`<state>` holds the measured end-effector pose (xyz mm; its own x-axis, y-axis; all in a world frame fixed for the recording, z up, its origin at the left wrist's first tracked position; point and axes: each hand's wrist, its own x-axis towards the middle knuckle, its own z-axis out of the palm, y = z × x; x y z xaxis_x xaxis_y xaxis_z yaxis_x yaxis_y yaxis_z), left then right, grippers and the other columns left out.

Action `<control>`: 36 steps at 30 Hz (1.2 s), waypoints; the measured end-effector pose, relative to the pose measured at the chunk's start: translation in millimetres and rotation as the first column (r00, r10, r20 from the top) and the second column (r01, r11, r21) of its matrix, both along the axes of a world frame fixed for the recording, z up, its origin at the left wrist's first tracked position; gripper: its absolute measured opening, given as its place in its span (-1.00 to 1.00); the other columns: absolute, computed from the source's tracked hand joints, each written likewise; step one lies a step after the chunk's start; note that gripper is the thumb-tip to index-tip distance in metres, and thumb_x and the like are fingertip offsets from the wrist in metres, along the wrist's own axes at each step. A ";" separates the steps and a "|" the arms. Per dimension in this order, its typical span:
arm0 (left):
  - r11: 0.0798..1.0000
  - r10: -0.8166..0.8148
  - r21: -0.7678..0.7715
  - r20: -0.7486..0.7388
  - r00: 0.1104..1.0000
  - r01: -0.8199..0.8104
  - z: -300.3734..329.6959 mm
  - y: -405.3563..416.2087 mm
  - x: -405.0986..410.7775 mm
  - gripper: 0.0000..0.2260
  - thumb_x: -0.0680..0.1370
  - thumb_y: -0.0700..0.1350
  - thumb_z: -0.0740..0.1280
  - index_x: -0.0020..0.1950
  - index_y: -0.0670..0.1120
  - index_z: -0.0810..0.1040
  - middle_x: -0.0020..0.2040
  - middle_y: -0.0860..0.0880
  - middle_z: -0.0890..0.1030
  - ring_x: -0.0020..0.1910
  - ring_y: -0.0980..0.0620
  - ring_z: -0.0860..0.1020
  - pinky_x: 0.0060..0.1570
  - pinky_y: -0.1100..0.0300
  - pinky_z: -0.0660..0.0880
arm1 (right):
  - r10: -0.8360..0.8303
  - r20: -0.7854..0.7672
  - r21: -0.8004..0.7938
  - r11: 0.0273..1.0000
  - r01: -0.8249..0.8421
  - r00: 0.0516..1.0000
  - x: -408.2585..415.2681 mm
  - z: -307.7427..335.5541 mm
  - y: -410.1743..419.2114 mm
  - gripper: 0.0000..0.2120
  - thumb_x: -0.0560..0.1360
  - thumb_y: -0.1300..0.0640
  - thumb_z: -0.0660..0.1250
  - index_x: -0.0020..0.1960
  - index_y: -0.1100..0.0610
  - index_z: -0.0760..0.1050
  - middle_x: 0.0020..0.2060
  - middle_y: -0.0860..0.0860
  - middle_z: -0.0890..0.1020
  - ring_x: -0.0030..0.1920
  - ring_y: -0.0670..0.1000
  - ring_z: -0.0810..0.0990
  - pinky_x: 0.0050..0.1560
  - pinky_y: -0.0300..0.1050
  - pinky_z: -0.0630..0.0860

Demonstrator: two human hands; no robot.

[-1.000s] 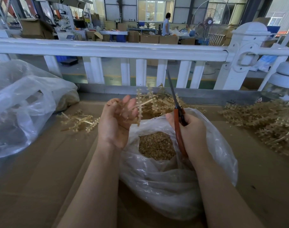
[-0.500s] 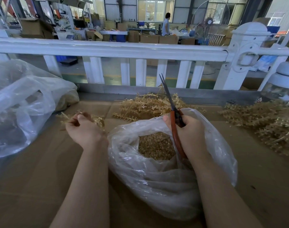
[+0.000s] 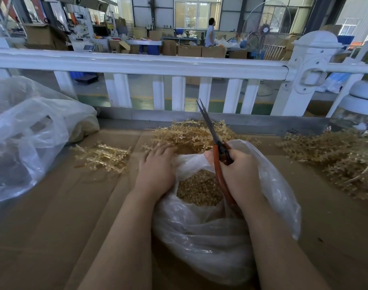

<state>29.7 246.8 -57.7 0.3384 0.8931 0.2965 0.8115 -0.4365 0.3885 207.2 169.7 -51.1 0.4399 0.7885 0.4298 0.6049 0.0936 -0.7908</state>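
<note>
Though the bag point(image 3: 220, 248) on the worktop point(image 3: 53, 216) holds many cut bits point(image 3: 200, 191), lots looks left to cut: the left hand point(image 3: 157, 170) touches an uncut sprig pile point(image 3: 191, 132), fingers loose, and the right hand point(image 3: 239, 174) has its grip round the scissors point(image 3: 217, 155).

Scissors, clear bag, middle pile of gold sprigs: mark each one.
scissors point(image 3: 216, 158), head view, orange handle.
clear bag point(image 3: 210, 248), head view, front wall.
middle pile of gold sprigs point(image 3: 189, 135), head view, centre of heap.

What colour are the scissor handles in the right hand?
Orange-red, with dark blades; the head view shows the scissors gripped in the right hand.
</note>
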 end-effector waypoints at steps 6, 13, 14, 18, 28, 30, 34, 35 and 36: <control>0.956 -0.012 -0.290 -0.190 0.982 -0.044 -4.1 10.3 2.0 -0.43 0.61 -0.09 0.07 0.60 0.17 0.02 0.62 0.08 0.05 0.60 -0.04 -0.05 0.46 -0.24 -0.23 | 0.025 -0.002 -0.007 1.000 -0.025 1.000 -0.3 -0.5 -1.1 -0.61 0.48 -0.26 0.42 -0.34 0.02 0.56 -0.44 -0.17 0.62 -0.36 -0.16 0.59 -0.40 -0.35 0.45; 0.970 0.179 -0.139 -0.145 0.973 -0.199 1.6 -0.9 2.1 -0.62 0.52 -0.05 0.22 0.34 -0.01 0.45 0.32 -0.11 0.44 0.35 -0.18 0.34 0.35 -0.13 0.20 | 0.029 0.004 -0.016 0.999 -0.029 1.000 -1.0 -0.6 -0.9 -0.61 0.47 -0.28 0.41 -0.31 0.02 0.58 -0.43 -0.18 0.62 -0.35 -0.16 0.60 -0.41 -0.37 0.44; 0.968 0.191 -0.142 -0.109 0.976 -0.205 2.4 -2.0 1.0 -0.66 0.52 -0.04 0.24 0.28 -0.03 0.48 0.27 -0.10 0.48 0.32 -0.18 0.38 0.33 -0.11 0.24 | 0.031 0.001 -0.021 0.999 -0.031 1.000 -1.2 -0.6 -1.1 -0.61 0.47 -0.27 0.41 -0.31 0.02 0.58 -0.44 -0.18 0.62 -0.35 -0.16 0.60 -0.42 -0.36 0.45; 0.949 0.309 -0.160 0.307 0.900 -0.271 6.5 -5.4 -1.0 -0.82 0.60 -0.05 0.26 0.10 -0.13 0.41 0.02 -0.13 0.59 0.03 -0.18 0.54 0.03 -0.02 0.44 | 0.014 0.012 -0.034 0.999 -0.014 1.000 -1.9 -0.9 -0.8 -0.63 0.50 -0.26 0.41 -0.29 0.01 0.60 -0.42 -0.18 0.62 -0.33 -0.16 0.60 -0.38 -0.28 0.45; 0.892 0.431 -0.137 -0.033 0.902 -0.431 1.7 -0.6 -1.3 -0.52 0.58 0.14 0.26 0.35 -0.17 0.45 0.45 -0.25 0.25 0.41 -0.25 0.26 0.37 -0.09 0.23 | 0.005 0.014 -0.043 0.999 -0.004 1.000 -3.6 -0.3 -0.9 -0.66 0.49 -0.25 0.42 -0.27 0.00 0.61 -0.43 -0.12 0.63 -0.30 -0.18 0.61 -0.32 -0.19 0.53; 0.890 0.432 -0.143 -0.034 0.901 -0.432 2.0 0.1 -0.8 -0.52 0.57 0.15 0.27 0.34 -0.15 0.46 0.44 -0.24 0.27 0.42 -0.25 0.24 0.39 -0.12 0.18 | 0.004 0.021 -0.038 0.999 -0.004 1.000 -3.6 -0.6 -0.3 -0.66 0.49 -0.26 0.42 -0.26 -0.01 0.61 -0.43 -0.11 0.63 -0.29 -0.17 0.61 -0.32 -0.20 0.54; 0.888 0.441 -0.167 0.050 0.896 -0.428 3.8 -0.5 0.0 -0.63 0.59 0.07 0.29 0.28 -0.14 0.52 0.37 -0.19 0.34 0.39 -0.22 0.27 0.37 -0.14 0.17 | 0.003 0.024 -0.054 0.999 -0.002 1.000 -2.6 -1.7 0.8 -0.64 0.47 -0.29 0.40 -0.24 -0.01 0.62 -0.42 -0.12 0.64 -0.31 -0.14 0.62 -0.28 -0.17 0.59; 0.892 0.442 -0.163 0.119 0.889 -0.422 4.3 -0.9 -0.4 -0.68 0.58 0.05 0.32 0.25 -0.11 0.55 0.33 -0.16 0.36 0.37 -0.21 0.29 0.37 -0.14 0.18 | 0.002 0.024 -0.057 0.998 0.000 1.000 -2.2 -2.2 1.2 -0.65 0.48 -0.29 0.41 -0.24 -0.02 0.61 -0.42 -0.13 0.64 -0.30 -0.16 0.62 -0.29 -0.19 0.58; 0.901 0.432 -0.147 0.221 0.874 -0.408 5.7 -1.4 -1.0 -0.75 0.56 0.03 0.36 0.17 -0.07 0.59 0.27 -0.12 0.39 0.34 -0.20 0.32 0.35 -0.14 0.20 | 0.003 0.023 -0.060 0.998 -0.002 1.000 -2.4 -2.2 1.2 -0.65 0.48 -0.29 0.41 -0.25 -0.03 0.60 -0.41 -0.16 0.64 -0.29 -0.19 0.62 -0.31 -0.23 0.55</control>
